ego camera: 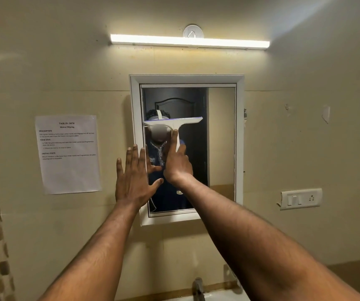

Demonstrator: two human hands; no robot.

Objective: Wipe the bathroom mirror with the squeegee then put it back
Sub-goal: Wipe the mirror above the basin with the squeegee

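A white-framed mirror (221, 135) hangs on the cream wall straight ahead. A white squeegee (173, 122) lies flat against the glass, its blade across the left and middle of the mirror about a third of the way down. My right hand (178, 164) is shut on the squeegee's handle, index finger stretched up along it. My left hand (134, 177) is spread flat on the mirror's left frame edge, fingers apart, holding nothing. The glass reflects a person and a dark door.
A printed task sheet (68, 154) is taped to the wall left of the mirror. A switch and socket plate (300, 198) sits to the right. A tube light (190, 41) glows above. A tap (198, 287) and basin edge (224, 297) lie below.
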